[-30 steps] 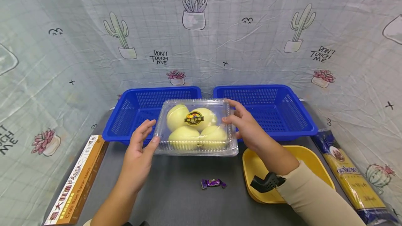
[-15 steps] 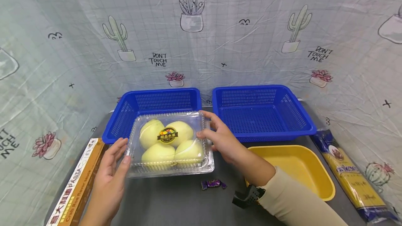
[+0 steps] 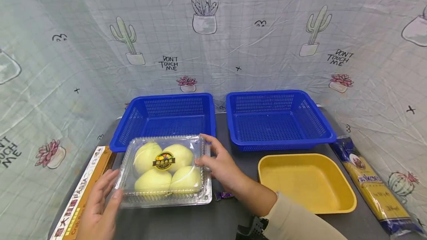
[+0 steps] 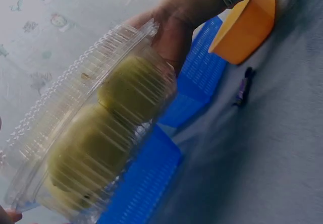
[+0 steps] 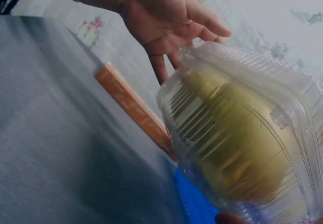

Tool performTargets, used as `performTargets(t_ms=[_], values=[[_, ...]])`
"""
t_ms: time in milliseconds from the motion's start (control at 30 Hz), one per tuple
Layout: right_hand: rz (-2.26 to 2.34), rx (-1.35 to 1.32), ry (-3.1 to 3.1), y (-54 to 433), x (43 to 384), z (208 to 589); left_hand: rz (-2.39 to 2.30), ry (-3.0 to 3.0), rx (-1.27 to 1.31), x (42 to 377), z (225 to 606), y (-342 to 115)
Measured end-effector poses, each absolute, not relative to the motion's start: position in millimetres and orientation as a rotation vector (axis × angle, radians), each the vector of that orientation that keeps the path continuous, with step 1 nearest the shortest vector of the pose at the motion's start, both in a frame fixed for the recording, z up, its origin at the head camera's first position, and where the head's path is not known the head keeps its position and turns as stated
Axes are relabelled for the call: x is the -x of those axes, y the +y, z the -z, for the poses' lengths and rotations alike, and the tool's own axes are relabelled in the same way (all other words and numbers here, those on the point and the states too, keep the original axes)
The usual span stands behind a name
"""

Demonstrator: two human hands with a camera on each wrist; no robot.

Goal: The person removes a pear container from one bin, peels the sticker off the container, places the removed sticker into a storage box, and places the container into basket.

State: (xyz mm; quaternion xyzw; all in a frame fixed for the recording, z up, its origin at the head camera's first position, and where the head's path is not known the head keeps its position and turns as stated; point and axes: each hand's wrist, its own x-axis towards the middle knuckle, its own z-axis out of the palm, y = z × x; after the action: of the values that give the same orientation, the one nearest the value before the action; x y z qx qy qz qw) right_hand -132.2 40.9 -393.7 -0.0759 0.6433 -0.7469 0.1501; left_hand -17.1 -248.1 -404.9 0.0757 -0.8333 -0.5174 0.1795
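A clear plastic clamshell fruit box (image 3: pixel 164 161) is held in both hands, left of centre in the head view. Several pale yellow-green round fruits (image 3: pixel 153 182) show through its lid, which carries a black label with gold lettering. My right hand (image 3: pixel 223 169) grips the right side, thumb on the lid's edge and fingers reaching round behind. At the left end my left hand (image 3: pixel 98 208) holds the near corner between thumb and fingers. Both wrist views show the box raised above the dark table. A purple-wrapped candy (image 3: pixel 225 195) lies on the table, partly covered by the right hand and wrist.
Two blue perforated baskets, left (image 3: pixel 173 119) and right (image 3: pixel 281 145), stand at the back. The box overlaps the left one's front. A yellow tray (image 3: pixel 307 180) sits front right, beside a bag of pasta (image 3: pixel 370 182). An orange-and-white pasta box (image 3: pixel 83 192) lies far left.
Both hands have carried the fruit box left and toward the near edge, away from the baskets. The right forearm has come off the yellow tray and now partly covers the candy.
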Motion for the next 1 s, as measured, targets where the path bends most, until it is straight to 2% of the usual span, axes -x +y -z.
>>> performTargets(t_ms=[500, 767, 1000], values=[[2.197, 0.162, 1.826, 19.4, 101.5, 427.6, 1.334, -2.36, -0.393, -7.8, 444.1, -251.1], [2.136, 0.114, 1.829, 14.5, 103.5, 449.5, 1.417, -2.365, -0.349, -13.9, 460.9, -256.6], [2.064, 0.134, 1.872, 9.3, 109.5, 461.4, 1.296, -2.316, -0.442, -16.4, 473.1, -247.5]])
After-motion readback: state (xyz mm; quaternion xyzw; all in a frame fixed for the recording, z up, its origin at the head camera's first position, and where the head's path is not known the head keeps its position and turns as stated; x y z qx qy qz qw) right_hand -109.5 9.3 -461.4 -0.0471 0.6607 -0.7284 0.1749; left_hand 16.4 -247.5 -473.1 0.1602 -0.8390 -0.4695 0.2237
